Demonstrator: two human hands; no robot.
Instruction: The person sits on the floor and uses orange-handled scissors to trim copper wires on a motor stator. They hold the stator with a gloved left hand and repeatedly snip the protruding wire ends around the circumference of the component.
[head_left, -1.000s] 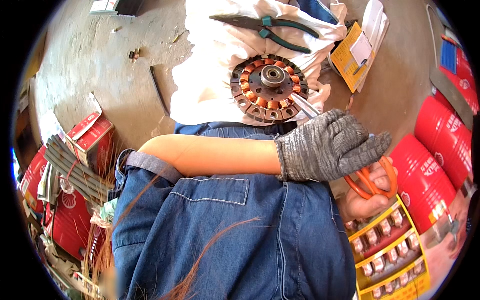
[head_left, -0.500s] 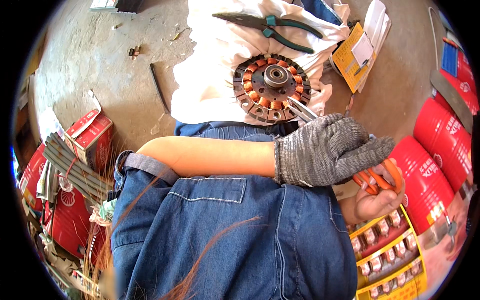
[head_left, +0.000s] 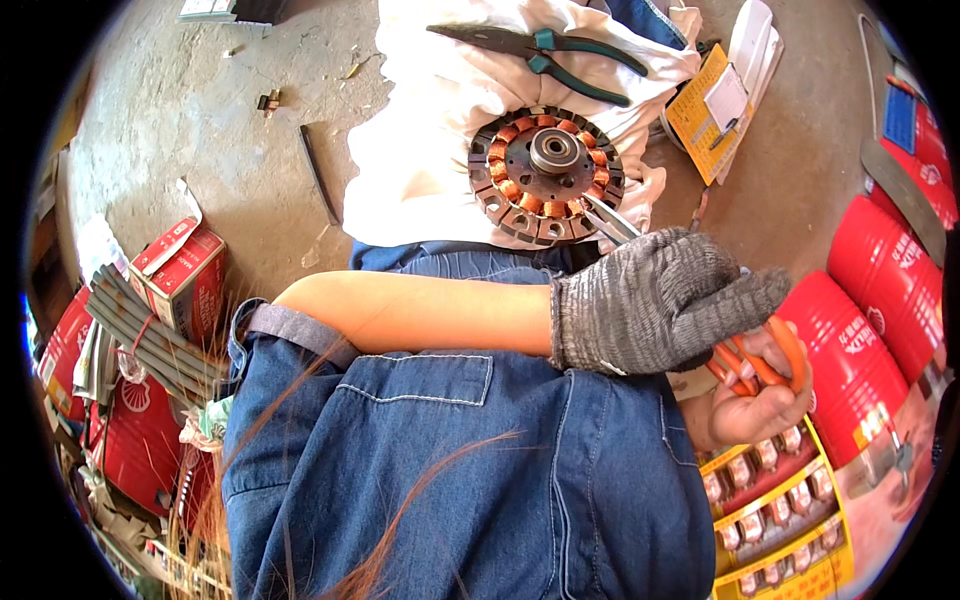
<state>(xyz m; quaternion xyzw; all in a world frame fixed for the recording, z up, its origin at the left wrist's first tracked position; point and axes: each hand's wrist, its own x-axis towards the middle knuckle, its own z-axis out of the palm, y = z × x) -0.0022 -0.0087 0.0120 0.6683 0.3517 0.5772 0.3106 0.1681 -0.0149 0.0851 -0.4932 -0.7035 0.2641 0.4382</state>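
Observation:
On a white cloth (head_left: 400,180) lies a round stator (head_left: 498,205) with copper coils and a bearing at its hub. My left hand (head_left: 655,305), in a grey knitted glove, is closed around the middle of a tool with orange handles (head_left: 790,355). Its two slim metal jaws (head_left: 612,218) reach past the glove to the coils at the stator's near right side. My bare right hand (head_left: 765,400) grips the handles. The glove hides the tool's middle, so its exact kind cannot be told. Beyond the stator rest green-handled long-nose pliers (head_left: 545,50).
Red drums (head_left: 850,345) stand at the right, beside a yellow rack (head_left: 775,520) of small parts. A yellow card (head_left: 708,115) lies at the far right. To the left are a red carton (head_left: 180,280), grey tubes (head_left: 150,335) and a dark strip (head_left: 318,175) on the floor.
The metal jaws have shifted slightly right and sit a little more apart from the stator's centre. Both hands keep their hold, nearly still.

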